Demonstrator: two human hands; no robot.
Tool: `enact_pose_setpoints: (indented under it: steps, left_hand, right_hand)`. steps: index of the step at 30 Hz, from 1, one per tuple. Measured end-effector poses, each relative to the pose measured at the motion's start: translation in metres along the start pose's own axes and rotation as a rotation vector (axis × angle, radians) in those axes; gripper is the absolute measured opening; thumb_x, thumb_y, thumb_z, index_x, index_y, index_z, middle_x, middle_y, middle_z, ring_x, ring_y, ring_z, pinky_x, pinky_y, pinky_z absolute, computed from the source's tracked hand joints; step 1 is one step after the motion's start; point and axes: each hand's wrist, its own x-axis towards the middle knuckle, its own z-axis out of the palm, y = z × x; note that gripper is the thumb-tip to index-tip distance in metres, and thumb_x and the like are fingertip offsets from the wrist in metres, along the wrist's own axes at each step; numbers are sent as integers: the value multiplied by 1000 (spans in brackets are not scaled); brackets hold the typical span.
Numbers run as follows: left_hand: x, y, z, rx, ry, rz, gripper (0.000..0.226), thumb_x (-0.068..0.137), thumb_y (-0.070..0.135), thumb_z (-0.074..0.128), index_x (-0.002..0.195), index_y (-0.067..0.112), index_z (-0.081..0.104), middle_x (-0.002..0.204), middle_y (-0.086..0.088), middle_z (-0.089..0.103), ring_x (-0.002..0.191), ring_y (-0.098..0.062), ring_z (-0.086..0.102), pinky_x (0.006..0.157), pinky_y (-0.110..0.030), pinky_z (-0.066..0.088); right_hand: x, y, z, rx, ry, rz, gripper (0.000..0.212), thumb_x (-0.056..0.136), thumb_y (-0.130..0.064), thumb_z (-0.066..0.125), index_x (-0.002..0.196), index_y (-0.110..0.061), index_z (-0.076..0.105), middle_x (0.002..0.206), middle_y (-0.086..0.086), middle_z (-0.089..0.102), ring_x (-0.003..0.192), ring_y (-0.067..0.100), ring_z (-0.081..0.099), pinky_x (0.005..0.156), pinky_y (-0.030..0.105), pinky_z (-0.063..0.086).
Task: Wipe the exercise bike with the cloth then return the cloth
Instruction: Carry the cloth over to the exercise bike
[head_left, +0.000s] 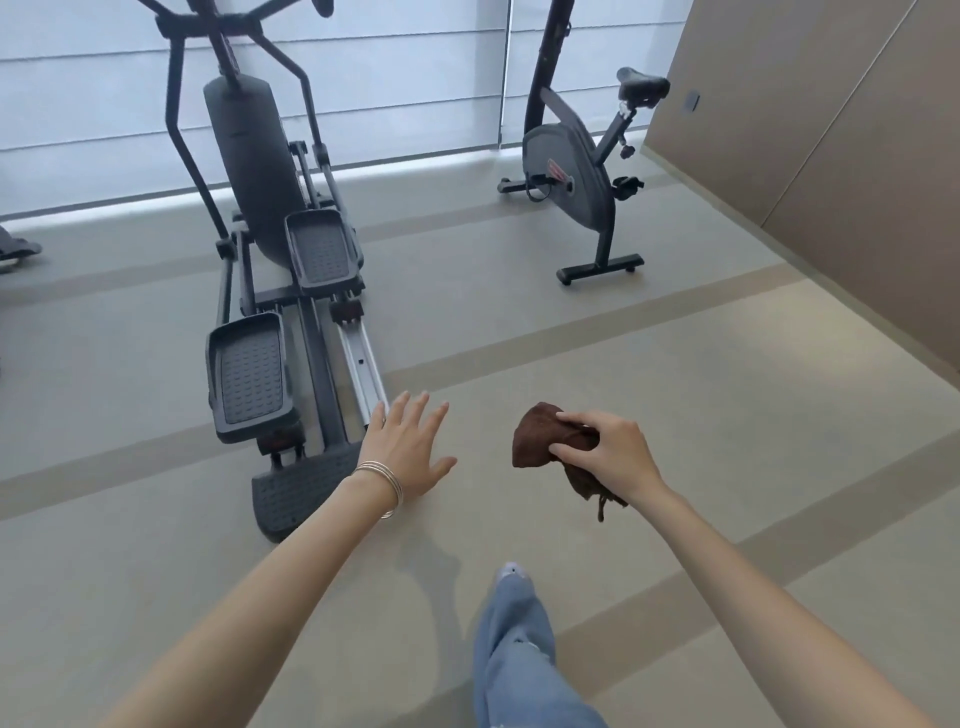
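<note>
Though pale, banded floor (675, 343) under bike (571, 171).

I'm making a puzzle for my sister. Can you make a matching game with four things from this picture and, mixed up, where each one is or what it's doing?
Things:
1. cloth
2. exercise bike
3. elliptical trainer
4. left hand

Places or states:
A. far off at the right, near the brown wall
B. open, fingers spread, holding nothing
C. held in the right hand
D. standing at the left of the room

Pairs: 1-C, 2-A, 3-D, 4-B
</note>
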Motion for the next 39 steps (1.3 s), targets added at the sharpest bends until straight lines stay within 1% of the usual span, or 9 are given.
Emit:
enact_pose_setpoints:
  steps: [3,6,11,17,24,28,32,35,39]
  left_hand:
    - [53,-2,-13,17,-3,-7,73,90,58,36,148,24,8,158,-7,10,144,-31,8,118,-49,9]
    - [113,-6,-35,48,10,-18,74,90,58,36,148,23,8,157,-7,12,144,-31,9,118,-48,11]
    - [208,1,-57,14,11,-29,74,89,58,37,148,24,7,158,-7,12,145,-30,8,118,-49,10]
    - [285,6,-56,15,-49,-9,74,89,59,36,148,25,6,158,-6,10,145,-29,6,119,-49,8]
    - [412,-2,-80,2,0,68,73,90,58,37,148,25,7,158,-4,9,145,-28,6,118,-47,6]
    - [490,-15,-101,-3,18,106,74,90,57,38,148,25,7,158,-4,9,145,-28,4,119,-47,5]
    - [572,-34,-135,4,64,154,74,89,57,38,148,24,8,158,-4,9,145,-28,4,118,-47,5]
    - [621,-47,-151,13,104,188,73,89,57,40,147,25,9,157,-4,11,145,-28,5,118,-47,5]
    - [670,-63,-155,23,83,191,74,89,57,40,148,25,9,157,-4,11,145,-28,5,118,-48,5]
  right_hand:
    - [56,11,-12,23,-10,11,40,68,-28,79,107,-22,70,103,0,72,96,16,64,87,36,50]
    - [118,18,-31,53,-15,20,40,68,-29,79,107,-23,70,104,-1,71,97,15,63,88,33,49]
    - [212,32,-65,63,12,13,40,68,-29,79,107,-25,70,100,-4,70,93,12,62,83,27,47]
    - [284,52,-87,38,3,28,40,68,-28,78,107,-26,69,102,-5,70,95,12,62,83,25,47]
    - [375,72,-98,5,56,75,41,68,-28,78,108,-26,69,101,-5,69,94,12,62,84,28,49]
    - [445,68,-110,-19,90,71,41,68,-27,78,108,-25,69,102,-4,69,95,12,62,83,27,48]
    - [525,53,-129,-53,149,64,42,68,-28,77,109,-26,68,101,-4,68,95,14,61,82,31,49]
    - [577,45,-131,-47,204,55,42,68,-27,77,109,-27,68,104,-5,68,96,14,61,83,30,49]
    - [630,43,-122,-37,177,56,42,68,-28,76,109,-28,68,104,-5,68,96,14,61,82,30,49]
